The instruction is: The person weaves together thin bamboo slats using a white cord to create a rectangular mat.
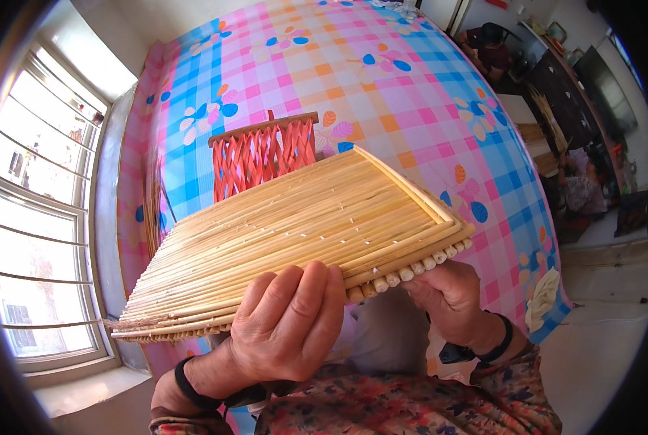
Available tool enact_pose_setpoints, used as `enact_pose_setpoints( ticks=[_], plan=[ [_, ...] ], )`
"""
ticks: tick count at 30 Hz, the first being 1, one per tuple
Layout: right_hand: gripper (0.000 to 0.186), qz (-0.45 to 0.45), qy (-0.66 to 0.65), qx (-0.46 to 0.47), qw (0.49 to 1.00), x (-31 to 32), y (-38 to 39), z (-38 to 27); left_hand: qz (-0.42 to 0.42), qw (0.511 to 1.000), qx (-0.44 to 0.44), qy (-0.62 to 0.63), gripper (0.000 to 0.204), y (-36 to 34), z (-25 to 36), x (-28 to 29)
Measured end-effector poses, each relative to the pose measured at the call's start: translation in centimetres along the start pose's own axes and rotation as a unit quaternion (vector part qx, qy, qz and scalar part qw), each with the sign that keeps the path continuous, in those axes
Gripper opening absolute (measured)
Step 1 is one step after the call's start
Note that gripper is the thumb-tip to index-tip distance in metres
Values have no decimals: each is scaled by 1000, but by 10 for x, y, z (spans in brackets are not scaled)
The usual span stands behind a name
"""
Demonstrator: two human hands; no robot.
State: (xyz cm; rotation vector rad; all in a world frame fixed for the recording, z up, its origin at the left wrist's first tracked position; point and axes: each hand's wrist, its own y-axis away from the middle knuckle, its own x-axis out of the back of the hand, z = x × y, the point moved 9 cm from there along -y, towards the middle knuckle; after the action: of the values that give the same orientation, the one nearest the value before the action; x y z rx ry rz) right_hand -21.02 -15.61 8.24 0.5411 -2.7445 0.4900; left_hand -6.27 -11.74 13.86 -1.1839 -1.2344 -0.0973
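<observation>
A stiff panel of pale yellow plant stalks (280,232), laid side by side, is tilted above my lap. Small white bits dot its top face, and cut stalk ends show along the near right edge. My left hand (288,319) grips the near edge, fingers folded over the top and thumb out of sight. At the near right corner, my right hand (451,297) holds the panel by the row of cut ends; its fingers are partly hidden beneath. Beyond the panel lies a red latticed piece (262,156) on a brown wooden bar (262,129).
A checked, flowered sheet (331,65) in pink, blue and orange spreads out ahead. Barred windows (41,210) line the left. Thin dark stalks (154,210) stand near the wall. At the right, two other people (492,47) sit beyond the sheet's edge. Pale crumpled cloth (541,299) lies there.
</observation>
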Motion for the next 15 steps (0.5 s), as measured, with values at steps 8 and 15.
enact_pose_setpoints(
  ticks=[8,15],
  plan=[
    [14,70,-72,-32,994,-1,-3,-1,-4,1000,8,-13,24,2,0,-2],
    [12,25,-86,-125,988,2,5,25,-17,999,29,-14,25,1,1,-8]
  ],
)
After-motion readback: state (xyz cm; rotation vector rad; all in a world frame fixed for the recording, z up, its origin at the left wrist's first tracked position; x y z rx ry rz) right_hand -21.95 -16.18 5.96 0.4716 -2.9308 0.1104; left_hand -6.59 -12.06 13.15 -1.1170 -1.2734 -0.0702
